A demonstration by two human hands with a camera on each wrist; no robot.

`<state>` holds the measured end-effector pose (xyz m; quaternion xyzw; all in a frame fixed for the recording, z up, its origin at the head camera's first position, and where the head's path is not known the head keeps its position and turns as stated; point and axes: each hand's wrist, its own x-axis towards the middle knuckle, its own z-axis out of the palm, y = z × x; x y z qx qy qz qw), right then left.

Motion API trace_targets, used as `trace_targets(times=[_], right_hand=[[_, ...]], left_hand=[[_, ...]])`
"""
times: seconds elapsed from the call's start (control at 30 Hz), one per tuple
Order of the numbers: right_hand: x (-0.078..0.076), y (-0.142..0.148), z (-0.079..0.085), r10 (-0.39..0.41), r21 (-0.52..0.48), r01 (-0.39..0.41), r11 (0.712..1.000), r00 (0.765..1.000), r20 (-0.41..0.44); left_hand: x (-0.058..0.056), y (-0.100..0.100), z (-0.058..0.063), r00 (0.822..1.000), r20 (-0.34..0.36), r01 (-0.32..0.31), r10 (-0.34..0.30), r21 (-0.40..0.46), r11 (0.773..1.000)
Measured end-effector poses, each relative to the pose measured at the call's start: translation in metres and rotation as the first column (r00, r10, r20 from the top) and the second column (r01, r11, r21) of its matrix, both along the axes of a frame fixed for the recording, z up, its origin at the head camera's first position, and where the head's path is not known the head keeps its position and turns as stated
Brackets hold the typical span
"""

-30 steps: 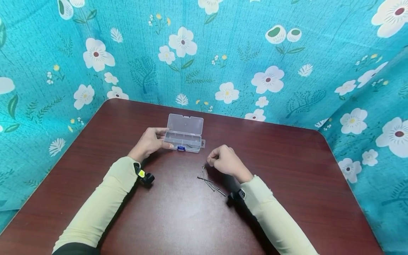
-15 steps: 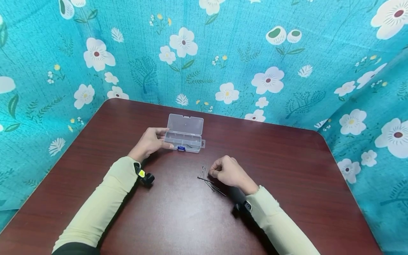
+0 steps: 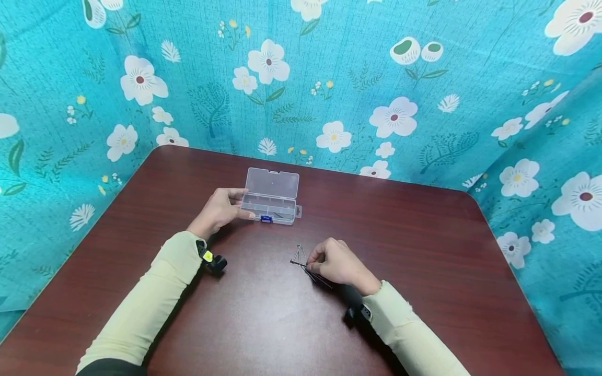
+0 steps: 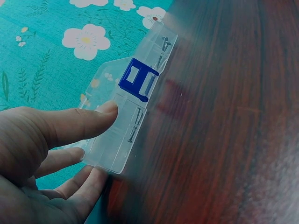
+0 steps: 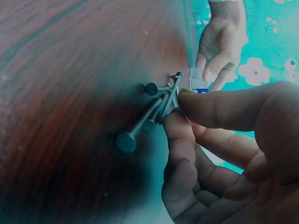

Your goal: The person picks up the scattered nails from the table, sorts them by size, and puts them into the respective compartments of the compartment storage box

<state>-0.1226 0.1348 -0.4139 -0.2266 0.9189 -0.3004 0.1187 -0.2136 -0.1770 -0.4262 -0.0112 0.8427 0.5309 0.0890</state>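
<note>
A clear plastic compartment box [image 3: 273, 183] stands toward the back of the table, lid raised, with a blue latch [image 3: 266, 219] in front. My left hand [image 3: 220, 211] grips its left end, the thumb on the front wall and fingers behind. In the left wrist view, a few nails [image 4: 136, 123] lie inside it. Several loose nails [image 3: 298, 263] lie crossed in a small pile nearer me. My right hand [image 3: 339, 262] is down at this pile, thumb and forefinger pinching a nail [image 5: 171, 99]; other nails [image 5: 140, 123] point out beside the fingertips.
The dark red-brown wooden table [image 3: 263, 313] has rounded far corners. A turquoise flowered curtain [image 3: 301, 94] hangs behind it and along both sides. The box's small hanging tab [image 3: 298, 211] sticks out to the right.
My right hand has moved from beyond the nail pile back toward me, and its fingertips have come down onto the nails. My left hand and the box have stayed in place.
</note>
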Motion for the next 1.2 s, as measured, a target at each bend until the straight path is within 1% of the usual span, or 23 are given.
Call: trace_targets(times=[0.1,0.2,0.33,0.47,0.63,0.7,0.8,0.9,1.0,1.1,1.2], right_hand=[[0.0,-0.002,-0.002,0.01,0.01,-0.01,1.0,1.0,0.0],[0.0,-0.004,-0.002,0.002,0.026,-0.002,1.0,1.0,-0.001],[-0.001,-0.006,-0.001,0.007,0.074,-0.008,0.997,1.0,0.015],[0.0,-0.007,0.001,0.06,0.126,-0.062,0.99,0.998,0.018],[0.002,-0.009,0.002,0.136,0.173,-0.13,0.976,0.99,-0.025],[0.003,-0.008,0.002,0.156,0.184,-0.147,0.972,0.987,-0.032],[0.005,-0.007,0.003,0.171,0.187,-0.165,0.968,0.985,-0.019],[0.004,-0.004,0.005,0.166,0.164,-0.165,0.972,0.986,0.011],[0.001,0.0,0.006,0.154,0.104,-0.155,0.982,0.988,0.022],[-0.002,0.005,0.005,0.146,-0.011,-0.146,0.989,0.989,0.036],[-0.007,0.01,0.003,0.139,-0.152,-0.123,0.981,0.985,0.099]], left_hand=[[0.0,0.0,-0.001,1.0,0.004,0.003,-0.003,-0.002,1.0],[-0.001,0.0,-0.001,1.0,0.003,0.005,-0.005,0.004,1.0],[-0.001,0.001,0.0,1.0,0.002,0.003,-0.003,0.01,1.0],[-0.001,0.001,0.001,1.0,0.003,0.003,-0.004,0.014,1.0],[-0.001,0.001,0.0,1.0,0.001,0.006,-0.006,0.01,1.0],[-0.001,0.0,-0.001,1.0,0.005,0.006,-0.006,0.014,1.0],[-0.001,0.0,-0.001,1.0,0.007,0.008,-0.009,0.019,1.0],[0.0,0.0,-0.001,1.0,-0.001,0.008,-0.008,0.002,1.0],[0.0,0.0,-0.001,1.0,-0.007,0.006,-0.006,-0.011,1.0],[0.0,0.0,-0.001,1.0,-0.008,0.007,-0.007,-0.012,1.0],[-0.001,0.0,-0.001,1.0,-0.006,0.01,-0.01,-0.004,1.0]])
